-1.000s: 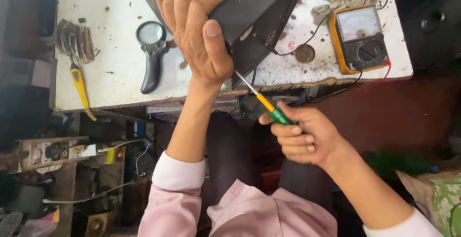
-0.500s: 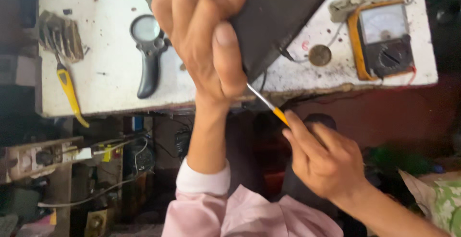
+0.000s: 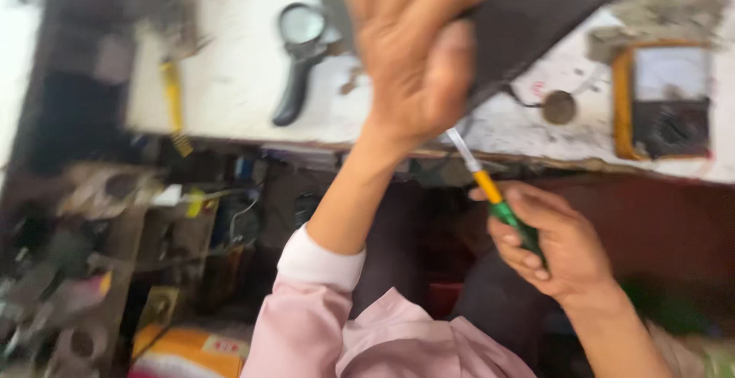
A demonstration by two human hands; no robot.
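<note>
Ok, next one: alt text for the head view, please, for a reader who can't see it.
Blurred view down onto a white bench: the left hand grips a dark flat panel at the bench edge, while the right hand holds a green-and-yellow screwdriver pointed up at it. A magnifier and a yellow-cased meter lie on the bench.

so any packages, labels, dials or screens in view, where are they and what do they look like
Meter: right end of the white bench, boxy, orange-yellow case, pale dial window above a dark lower panel.
Orange package: bottom left below the bench, flat, orange with a small white and red label, blurred.
No lit screens or signs show.
</note>
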